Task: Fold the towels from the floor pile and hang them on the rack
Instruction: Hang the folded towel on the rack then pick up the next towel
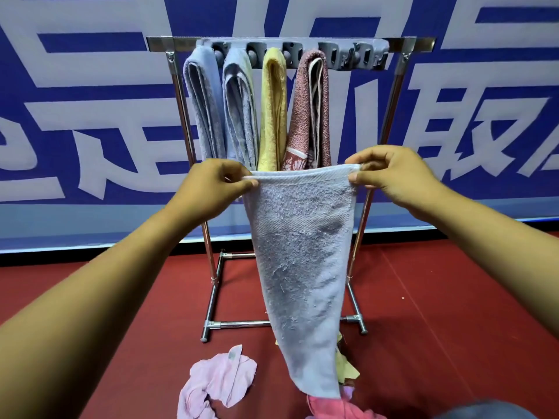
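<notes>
A pale blue towel (299,258) hangs lengthwise in front of me, its lower end reaching the floor pile. My left hand (211,189) pinches its top left corner and my right hand (393,176) pinches the top right corner. Behind it stands a metal rack (178,95) with a grey clip bar (357,55). Several folded towels hang from the bar: two light blue ones (205,107), a yellow one (273,110) and a mottled pink one (308,110). The floor pile holds a light pink towel (214,385), a yellow one (348,370) and a deeper pink one (335,408).
The floor (438,313) is red. A blue banner (90,116) with large white characters covers the wall behind the rack. The rack's base bars (242,324) lie on the floor just beyond the pile. The right part of the clip bar holds no towel.
</notes>
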### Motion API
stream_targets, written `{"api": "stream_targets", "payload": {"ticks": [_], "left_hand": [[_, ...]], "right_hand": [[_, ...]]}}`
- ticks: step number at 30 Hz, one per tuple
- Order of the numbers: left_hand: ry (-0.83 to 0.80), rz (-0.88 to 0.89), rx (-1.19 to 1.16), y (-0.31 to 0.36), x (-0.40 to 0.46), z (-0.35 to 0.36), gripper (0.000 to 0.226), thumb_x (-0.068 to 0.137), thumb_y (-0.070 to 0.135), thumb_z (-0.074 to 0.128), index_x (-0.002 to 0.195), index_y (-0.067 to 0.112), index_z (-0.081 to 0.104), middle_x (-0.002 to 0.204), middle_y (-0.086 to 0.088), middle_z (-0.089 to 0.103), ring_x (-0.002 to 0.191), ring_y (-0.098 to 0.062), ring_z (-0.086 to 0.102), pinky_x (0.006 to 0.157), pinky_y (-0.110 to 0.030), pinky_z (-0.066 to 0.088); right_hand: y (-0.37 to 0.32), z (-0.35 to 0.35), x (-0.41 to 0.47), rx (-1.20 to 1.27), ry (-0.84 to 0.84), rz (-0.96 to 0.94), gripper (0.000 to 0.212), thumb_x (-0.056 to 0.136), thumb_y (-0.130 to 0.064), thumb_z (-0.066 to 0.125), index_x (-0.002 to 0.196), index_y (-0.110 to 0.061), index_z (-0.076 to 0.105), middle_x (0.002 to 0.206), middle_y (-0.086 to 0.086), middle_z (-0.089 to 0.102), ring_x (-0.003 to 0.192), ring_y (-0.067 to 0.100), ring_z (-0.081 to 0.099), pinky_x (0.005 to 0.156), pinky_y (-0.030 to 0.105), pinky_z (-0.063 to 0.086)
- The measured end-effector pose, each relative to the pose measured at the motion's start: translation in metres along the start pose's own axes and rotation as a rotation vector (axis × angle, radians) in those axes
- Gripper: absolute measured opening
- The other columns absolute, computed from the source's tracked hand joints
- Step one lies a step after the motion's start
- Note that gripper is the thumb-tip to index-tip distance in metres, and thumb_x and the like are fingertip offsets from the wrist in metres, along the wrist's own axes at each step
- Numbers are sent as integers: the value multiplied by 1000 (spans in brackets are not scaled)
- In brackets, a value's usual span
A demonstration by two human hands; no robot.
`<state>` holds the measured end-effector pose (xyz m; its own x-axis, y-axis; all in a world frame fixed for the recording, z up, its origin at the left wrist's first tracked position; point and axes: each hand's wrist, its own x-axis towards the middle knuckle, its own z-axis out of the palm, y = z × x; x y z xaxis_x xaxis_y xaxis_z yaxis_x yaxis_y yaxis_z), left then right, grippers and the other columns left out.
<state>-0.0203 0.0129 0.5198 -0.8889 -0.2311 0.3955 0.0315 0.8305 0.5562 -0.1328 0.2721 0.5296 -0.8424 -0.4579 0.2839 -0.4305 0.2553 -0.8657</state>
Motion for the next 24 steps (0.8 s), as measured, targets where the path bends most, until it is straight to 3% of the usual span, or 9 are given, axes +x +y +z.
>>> {"api": "stream_targets", "payload": {"ticks": [4, 9, 13, 17, 24], "left_hand": [[53, 59, 0, 13, 5, -12, 16, 89, 28, 67, 88, 12, 70, 70, 1, 65, 64, -11, 57, 62, -27, 44], [45, 63, -22, 16, 2, -18, 15, 88, 24, 69, 88, 9, 67, 75, -9, 68, 73, -28, 65, 69, -38, 52], [46, 53, -35, 14, -1, -21, 12, 88, 20, 68, 87, 8, 67, 78, -5, 68, 76, -23, 65, 75, -40, 53], [49, 54, -47, 13, -2, -23, 13, 86, 22, 71, 83, 9, 67, 77, -6, 69, 77, -27, 67, 75, -43, 54], [60, 64, -60, 11, -4, -23, 14, 84, 25, 73, 82, 12, 67, 76, -11, 69, 77, -31, 67, 75, -49, 55]], "right_hand": [[-4, -3, 4, -28, 39, -14, 26, 82, 0, 69, 84, -26, 68, 74, 4, 59, 68, 10, 49, 58, 14, 44], [-2, -3, 5, -25, 48, -3, 24, 78, -1, 73, 83, -24, 70, 73, 5, 63, 62, 6, 54, 60, 11, 45], [-6, 0, 2, 112, 10, 40, 18, 80, 3, 70, 84, -14, 69, 68, 5, 67, 54, 5, 63, 51, 12, 46], [-9, 3, 0, 227, -22, 76, 18, 84, 8, 63, 87, -9, 65, 68, 6, 67, 57, 7, 67, 60, 18, 56], [-9, 4, 0, 266, -27, 84, 12, 81, 6, 67, 86, -5, 66, 63, -1, 69, 59, 10, 66, 67, 23, 58]]}}
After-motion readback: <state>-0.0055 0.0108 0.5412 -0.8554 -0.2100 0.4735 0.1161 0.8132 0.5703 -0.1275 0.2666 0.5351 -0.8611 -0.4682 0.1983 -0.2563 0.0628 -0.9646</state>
